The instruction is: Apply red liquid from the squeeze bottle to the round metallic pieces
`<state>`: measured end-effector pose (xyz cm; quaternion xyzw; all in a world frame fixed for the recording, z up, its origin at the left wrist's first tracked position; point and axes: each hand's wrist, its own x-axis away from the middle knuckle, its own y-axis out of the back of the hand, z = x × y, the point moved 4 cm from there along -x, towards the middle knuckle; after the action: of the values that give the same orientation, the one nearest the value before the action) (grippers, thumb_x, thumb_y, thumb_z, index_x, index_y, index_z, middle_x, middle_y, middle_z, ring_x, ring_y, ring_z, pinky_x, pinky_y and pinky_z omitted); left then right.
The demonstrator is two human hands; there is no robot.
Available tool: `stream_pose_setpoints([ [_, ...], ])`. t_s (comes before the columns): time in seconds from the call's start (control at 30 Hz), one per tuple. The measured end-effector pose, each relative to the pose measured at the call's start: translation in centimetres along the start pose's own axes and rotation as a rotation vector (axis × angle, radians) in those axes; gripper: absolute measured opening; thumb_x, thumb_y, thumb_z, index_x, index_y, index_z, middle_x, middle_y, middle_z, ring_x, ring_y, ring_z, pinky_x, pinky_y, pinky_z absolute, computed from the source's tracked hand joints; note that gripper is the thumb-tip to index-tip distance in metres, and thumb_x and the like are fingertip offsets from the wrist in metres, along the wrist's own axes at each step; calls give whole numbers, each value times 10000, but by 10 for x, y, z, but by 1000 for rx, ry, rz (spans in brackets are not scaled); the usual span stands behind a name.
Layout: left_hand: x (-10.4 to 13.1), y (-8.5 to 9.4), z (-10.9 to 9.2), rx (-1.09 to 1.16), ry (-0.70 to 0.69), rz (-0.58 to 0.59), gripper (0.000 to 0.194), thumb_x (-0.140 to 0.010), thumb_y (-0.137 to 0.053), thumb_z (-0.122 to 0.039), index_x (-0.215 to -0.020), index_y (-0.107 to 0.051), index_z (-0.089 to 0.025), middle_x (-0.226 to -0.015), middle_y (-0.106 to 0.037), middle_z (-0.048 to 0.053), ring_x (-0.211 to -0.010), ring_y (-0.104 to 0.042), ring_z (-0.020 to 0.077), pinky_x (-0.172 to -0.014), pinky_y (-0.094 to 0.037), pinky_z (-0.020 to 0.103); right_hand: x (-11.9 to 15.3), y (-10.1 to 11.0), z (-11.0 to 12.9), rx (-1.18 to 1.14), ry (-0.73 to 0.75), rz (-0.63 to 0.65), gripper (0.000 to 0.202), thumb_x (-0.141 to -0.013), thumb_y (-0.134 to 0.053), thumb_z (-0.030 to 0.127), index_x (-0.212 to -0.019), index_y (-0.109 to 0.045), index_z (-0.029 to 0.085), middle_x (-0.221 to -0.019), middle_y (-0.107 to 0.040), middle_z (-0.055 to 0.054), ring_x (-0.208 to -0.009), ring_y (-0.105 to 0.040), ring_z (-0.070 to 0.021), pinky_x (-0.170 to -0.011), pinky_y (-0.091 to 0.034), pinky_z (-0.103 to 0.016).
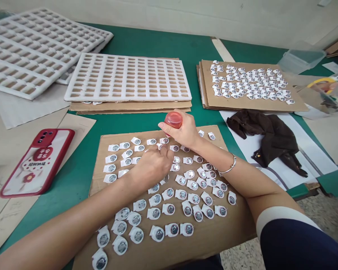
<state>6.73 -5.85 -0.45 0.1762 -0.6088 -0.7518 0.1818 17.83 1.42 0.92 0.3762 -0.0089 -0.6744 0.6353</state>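
My right hand [186, 129] is wrapped round a translucent red squeeze bottle [174, 119], its rounded end turned up towards me. The bottle's lower end is hidden behind the hand. Just below it, my left hand [154, 163] has its fingers curled together low over the cardboard sheet [202, 240]; whatever they pinch is hidden. Rows of small white tabs, each with a round silvery disc, lie around both hands, such as one white tab [168, 209] in front of the left hand and another tab [188, 160] to its right.
Behind the sheet, a white foam tray [126, 98] rests on stacked cardboard. More foam trays [22, 92] lie at left, above a red-cased phone [49, 176]. At right are a cardboard stack [228, 103] bearing more tabs, a dark cloth [276, 138] and yellow-handled scissors [322, 80].
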Motion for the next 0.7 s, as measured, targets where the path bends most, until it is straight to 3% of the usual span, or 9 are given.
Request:
stream_pose_setpoints([
  [0.2,3,0,8,121,42,5,229,-681,-366,14,-774,-546,-93,-681,-584,113,-570,-545,207,-527,-421,333,1,-1,1,15,-11,-7,342,-694,-630,527,-712,-559,192,-686,-592,14,-627,-523,-112,-626,-425,-272],
  [0.33,4,4,28,344,142,26,148,-725,-415,-64,-794,-536,-113,-665,-575,70,-591,-529,183,-543,-396,309,-5,3,3,-2,-71,23,367,-688,-619,549,-657,-528,195,-621,-565,26,-588,-498,-106,-603,-419,-273],
  [0.5,1,11,56,722,233,-36,156,-809,-418,-132,-750,-562,-144,-674,-584,23,-590,-508,120,-554,-373,255,-21,21,17,-183,-150,118,352,-758,-555,527,-637,-484,204,-503,-531,42,-517,-524,-103,-596,-466,-277],
  [0.7,4,5,69,887,374,-45,132,-794,-474,-188,-730,-586,-160,-619,-570,-18,-531,-466,93,-500,-335,220,-8,36,17,-407,-332,106,281,-765,-569,476,-770,-489,207,-557,-541,41,-455,-569,-97,-434,-453,-226],
])
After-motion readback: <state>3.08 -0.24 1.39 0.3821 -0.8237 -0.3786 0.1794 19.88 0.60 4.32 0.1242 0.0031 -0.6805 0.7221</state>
